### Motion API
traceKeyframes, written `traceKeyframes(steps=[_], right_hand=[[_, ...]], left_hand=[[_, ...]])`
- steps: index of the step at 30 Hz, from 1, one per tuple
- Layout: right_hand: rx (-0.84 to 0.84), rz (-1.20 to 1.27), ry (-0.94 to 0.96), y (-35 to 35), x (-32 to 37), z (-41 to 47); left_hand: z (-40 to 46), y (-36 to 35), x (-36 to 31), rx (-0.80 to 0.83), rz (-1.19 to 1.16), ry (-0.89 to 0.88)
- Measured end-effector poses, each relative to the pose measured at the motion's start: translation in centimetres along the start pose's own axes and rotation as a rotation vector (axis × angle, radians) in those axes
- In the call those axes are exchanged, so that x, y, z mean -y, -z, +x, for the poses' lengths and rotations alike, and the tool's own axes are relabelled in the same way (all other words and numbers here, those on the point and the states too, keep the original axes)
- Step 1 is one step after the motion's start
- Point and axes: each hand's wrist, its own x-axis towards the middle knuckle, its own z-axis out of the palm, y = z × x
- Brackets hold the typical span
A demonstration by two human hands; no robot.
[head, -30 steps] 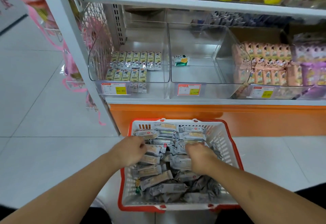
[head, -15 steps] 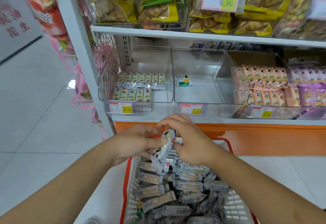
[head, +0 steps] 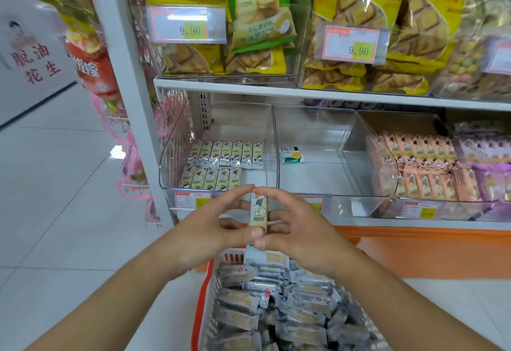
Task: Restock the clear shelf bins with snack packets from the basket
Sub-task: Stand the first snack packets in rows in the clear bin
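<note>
Between both hands stands a small snack packet [head: 259, 211], upright, cream with a cartoon figure. My left hand [head: 218, 226] pinches its top and bottom ends from the left, and my right hand [head: 294, 229] pinches them from the right. Below them sits the orange and white basket [head: 203, 298], full of silver-grey snack packets [head: 276, 303]. Just beyond the hands, the left clear bin [head: 171, 157] holds two rows of matching packets [head: 221, 162]. The middle clear bin [head: 356, 157] holds one green and white packet [head: 290, 154].
A right bin holds peach packets [head: 425, 168], with purple ones [head: 486, 157] beyond. The upper shelf [head: 276, 89] carries large yellow and green snack bags behind price tags. A white shelf post [head: 130, 96] stands left, with pink netting hanging by it. White tiled floor spreads left.
Both hands rose out of the basket with one packet and turned it upright in front of the bins. The camera view tilted up toward the shelves.
</note>
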Motion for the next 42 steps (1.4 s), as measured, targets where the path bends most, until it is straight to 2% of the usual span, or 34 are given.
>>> traceKeyframes(steps=[5, 9, 12, 14, 15, 20, 25, 35, 39, 42], right_hand=[[0.043, 0.046, 0.069, 1.2, 0.7, 2.0], [0.036, -0.022, 0.096, 2.1, 2.2, 3.8], [-0.189, -0.191, 0.173, 3.4, 2.8, 5.3], [-0.385, -0.277, 0.199, 4.7, 2.0, 6.4], [-0.429, -0.310, 0.187, 5.3, 1.2, 6.9], [-0.296, -0.483, 0.027, 6.3, -2.8, 7.9], [-0.266, -0.500, 0.011, 6.1, -3.0, 8.3], [-0.291, -0.486, 0.004, 5.9, -2.4, 7.9], [-0.278, -0.410, 0.023, 6.1, -2.3, 7.6], [-0.286, -0.315, 0.058, 6.6, -2.1, 6.8]], left_hand=[[1.8, 2.2, -1.2, 0.058, 0.041, -0.019], [4.3, 3.1, -2.3, 0.003, 0.135, -0.061], [7.3, 4.8, -2.7, -0.122, 0.270, -0.079], [9.9, 6.1, -2.4, -0.175, 0.444, -0.088], [11.2, 6.5, -2.0, -0.182, 0.534, -0.091], [16.6, 6.9, 1.0, -0.044, 0.932, -0.043], [18.1, 6.8, 3.0, 0.128, 1.165, 0.109], [17.6, 6.2, 2.5, 0.095, 1.198, 0.181], [16.8, 6.7, 2.2, 0.071, 1.051, 0.208], [15.0, 6.8, 1.0, -0.014, 0.854, 0.123]])
